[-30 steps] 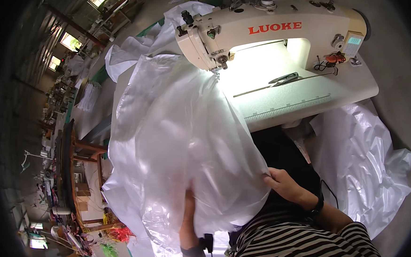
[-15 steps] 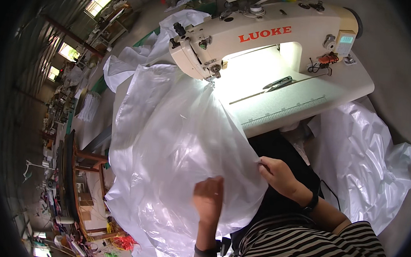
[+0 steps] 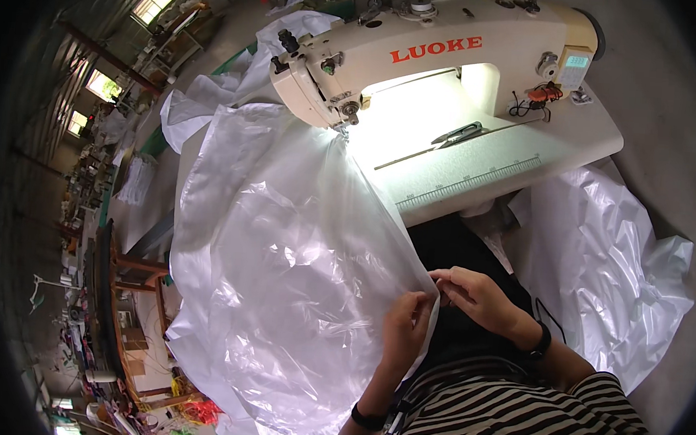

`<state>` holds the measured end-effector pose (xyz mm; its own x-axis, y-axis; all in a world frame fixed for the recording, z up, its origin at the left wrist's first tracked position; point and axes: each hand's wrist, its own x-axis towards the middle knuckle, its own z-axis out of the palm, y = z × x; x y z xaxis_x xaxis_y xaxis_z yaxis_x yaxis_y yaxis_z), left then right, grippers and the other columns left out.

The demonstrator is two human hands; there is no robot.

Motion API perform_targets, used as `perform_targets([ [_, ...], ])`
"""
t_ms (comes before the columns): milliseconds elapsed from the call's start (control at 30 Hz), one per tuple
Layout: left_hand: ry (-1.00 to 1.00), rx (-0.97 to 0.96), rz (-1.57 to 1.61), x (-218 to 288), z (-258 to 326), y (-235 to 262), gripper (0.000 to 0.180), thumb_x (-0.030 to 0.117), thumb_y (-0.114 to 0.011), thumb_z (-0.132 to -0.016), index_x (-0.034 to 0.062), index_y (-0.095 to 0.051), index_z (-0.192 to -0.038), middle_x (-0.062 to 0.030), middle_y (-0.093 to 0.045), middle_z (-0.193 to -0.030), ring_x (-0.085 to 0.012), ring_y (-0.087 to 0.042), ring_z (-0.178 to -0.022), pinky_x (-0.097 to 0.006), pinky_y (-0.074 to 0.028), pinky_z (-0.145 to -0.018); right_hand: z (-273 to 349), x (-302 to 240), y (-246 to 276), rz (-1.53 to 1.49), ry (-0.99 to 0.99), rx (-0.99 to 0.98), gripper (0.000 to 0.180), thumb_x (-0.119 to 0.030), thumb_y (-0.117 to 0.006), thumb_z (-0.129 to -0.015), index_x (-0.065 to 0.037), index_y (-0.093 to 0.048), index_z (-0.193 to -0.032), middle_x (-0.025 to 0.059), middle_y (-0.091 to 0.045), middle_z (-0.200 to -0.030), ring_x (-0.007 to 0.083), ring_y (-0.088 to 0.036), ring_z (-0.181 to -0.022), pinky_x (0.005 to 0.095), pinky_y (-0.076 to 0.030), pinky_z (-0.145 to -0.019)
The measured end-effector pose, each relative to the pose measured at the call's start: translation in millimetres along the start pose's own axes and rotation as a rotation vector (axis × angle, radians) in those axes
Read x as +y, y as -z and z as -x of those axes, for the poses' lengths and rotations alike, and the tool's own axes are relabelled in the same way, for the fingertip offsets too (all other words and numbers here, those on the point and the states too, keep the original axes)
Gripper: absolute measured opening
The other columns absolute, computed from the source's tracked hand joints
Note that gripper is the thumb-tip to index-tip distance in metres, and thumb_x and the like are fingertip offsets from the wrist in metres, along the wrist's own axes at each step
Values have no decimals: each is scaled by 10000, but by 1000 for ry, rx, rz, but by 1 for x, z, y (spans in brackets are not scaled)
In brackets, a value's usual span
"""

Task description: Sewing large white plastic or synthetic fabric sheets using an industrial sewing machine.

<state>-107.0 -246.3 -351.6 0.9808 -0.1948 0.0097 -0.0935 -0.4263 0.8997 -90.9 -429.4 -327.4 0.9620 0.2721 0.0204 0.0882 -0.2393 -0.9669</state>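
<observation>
A large sheet of shiny white film-like fabric [image 3: 280, 285] drapes from under the needle of a cream sewing machine [image 3: 446, 52] down over my lap. My left hand [image 3: 407, 326] is closed on its right edge, fingers pinched together. Just beside it, my right hand [image 3: 475, 295] pinches the same edge between thumb and fingers. The two hands nearly touch. At the needle [image 3: 342, 129] the fabric bunches into gathers under the presser foot.
Thread snips [image 3: 458, 135] lie on the lit machine bed [image 3: 478, 174], near a printed ruler scale. More white fabric [image 3: 600, 273] hangs at the right, and another heap lies behind the machine head. A wooden frame [image 3: 130, 332] stands at the left, with colored scraps [image 3: 201, 410] below.
My left hand has moved right to the fabric's edge and closed there beside my right hand. The edge now runs straighter toward the needle. The whole view has shifted slightly.
</observation>
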Motion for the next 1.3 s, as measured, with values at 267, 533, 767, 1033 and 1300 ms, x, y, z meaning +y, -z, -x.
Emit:
perform_targets([
  [267, 56, -52, 157, 7, 18, -1, 135, 52, -640, -919, -25, -633, -1030, -129, -660, -854, -172, -647, -766, -291, -503, -676, 9, -4, 9, 445, 241, -73, 376, -37, -646, -850, -119, -640, -1217, 73, -643, -1071, 271, -653, -934, 336, -550, -799],
  [533, -30, -109, -29, 37, 18, 21, 109, 85, -672, -896, 22, -630, -975, -149, -645, -835, -275, -653, -700, -343, -507, -636, -25, 3, 22, 901, 807, -89, 167, -201, -636, -828, -184, -703, -981, -16, -637, -1230, 171, -543, -1269, 441, -336, -1149],
  [767, -173, 63, -505, -2, 46, 36, 271, 105, -737, -756, 70, -651, -1011, -95, -672, -918, -305, -670, -849, -394, -543, -729, -30, 8, 7, 787, 812, 14, 129, -185, -667, -824, -133, -688, -940, -18, -698, -1004, 128, -672, -1022, 365, -501, -989],
  [1033, -269, 251, -860, -6, 59, 95, 205, 5, -620, -671, 118, -615, -842, -50, -640, -782, -273, -635, -671, -382, -505, -563, -60, 16, -17, 716, 791, 47, 74, -173, -643, -865, -110, -659, -900, 2, -707, -1027, 140, -679, -1001, 345, -527, -950],
  [1300, -390, 284, -938, 22, -23, 121, 282, -8, -608, -667, 84, -650, -931, -75, -641, -835, -277, -650, -741, -385, -527, -612, -135, 13, -18, 773, 818, 144, 84, -158, -642, -839, -89, -596, -831, 28, -634, -791, 177, -677, -784, 333, -538, -895],
])
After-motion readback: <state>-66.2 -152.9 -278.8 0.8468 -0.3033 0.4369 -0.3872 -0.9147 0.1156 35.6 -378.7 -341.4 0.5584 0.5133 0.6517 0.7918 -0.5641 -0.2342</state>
